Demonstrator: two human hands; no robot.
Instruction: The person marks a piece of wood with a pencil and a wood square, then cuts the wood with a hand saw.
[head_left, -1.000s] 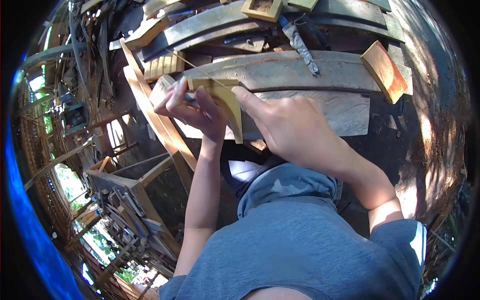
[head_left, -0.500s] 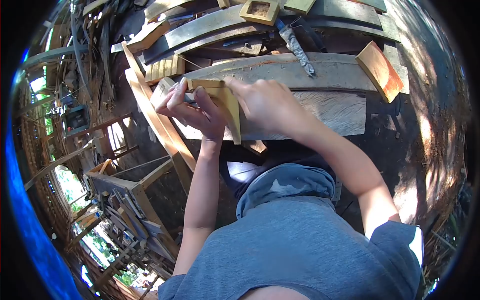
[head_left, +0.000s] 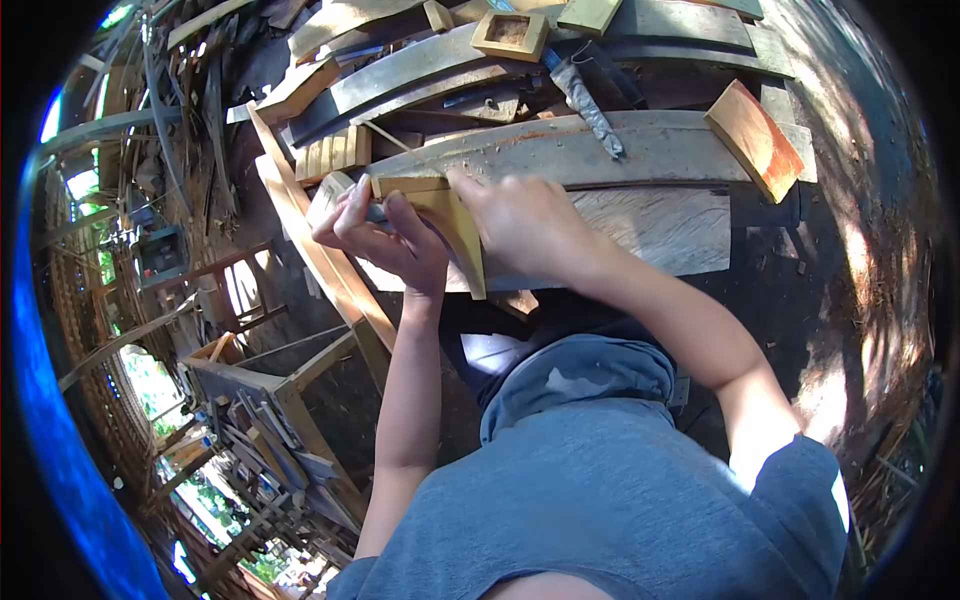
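Short-sleeved T-shirt (head_left: 610, 490) worn, blue-grey, w/ rounded neckline; R sleeve (head_left: 800, 480) brightly sunlit at edge. Waist wrapped in bunched blue cloth (head_left: 600, 378), marked w/ pale patch (head_left: 572, 382). Dk lower garment (head_left: 540, 325) partly hidden. L hand (head_left: 400, 240) & R hand (head_left: 530, 225) left bare

Yellow wooden piece (head_left: 458, 232), bare and sunlit in part | broad at the top, tapering to a narrow tip | slanted, tip toward 5 o'clock | just 11 o'clock of view center, tip reaching past the pale board (head_left: 655, 230)'s near edge | left side partly hidden
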